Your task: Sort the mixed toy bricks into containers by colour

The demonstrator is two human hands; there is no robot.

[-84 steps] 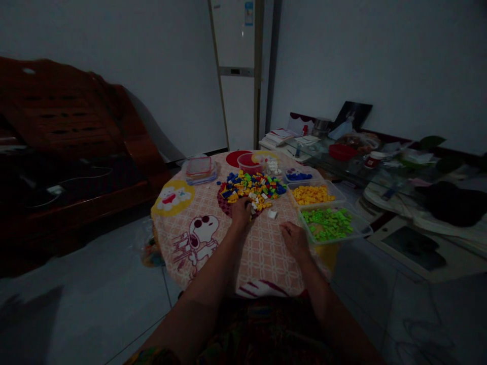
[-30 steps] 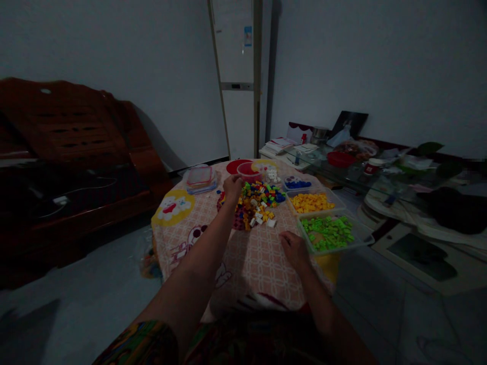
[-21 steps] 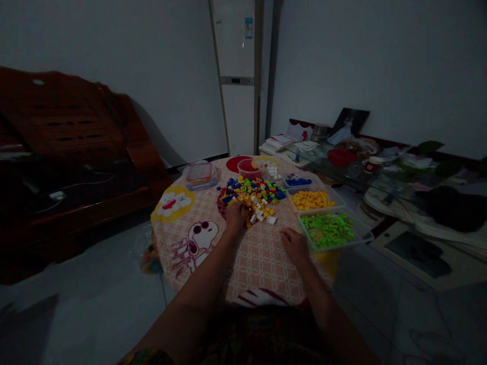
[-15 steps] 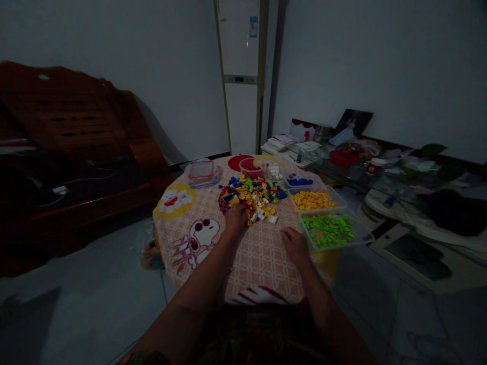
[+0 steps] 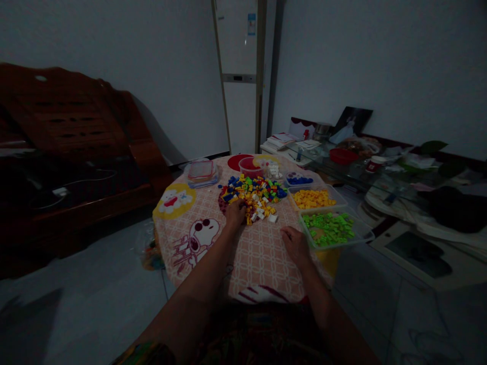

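My left hand (image 5: 236, 213) is at the near left edge of a pile of mixed toy bricks (image 5: 258, 191), its fingers curled down among yellow ones; what they hold, if anything, is hidden. My right hand (image 5: 295, 244) rests on the patterned tablecloth (image 5: 262, 263), fingers curled together, left of a clear tray of green bricks (image 5: 329, 228). Behind that tray is one with yellow bricks (image 5: 314, 199), and farther back a smaller one with blue bricks (image 5: 299, 180). White bricks (image 5: 273, 171) lie in a heap behind the pile.
A round tub (image 5: 251, 166) stands behind the pile. Stacked clear containers (image 5: 201, 173) sit at the back left of the table. A cluttered glass table (image 5: 327, 165) is at the right, a wooden bench (image 5: 76, 152) at the left.
My left hand has shifted very slightly forward at the pile's edge. My right hand stays in nearly the same place.
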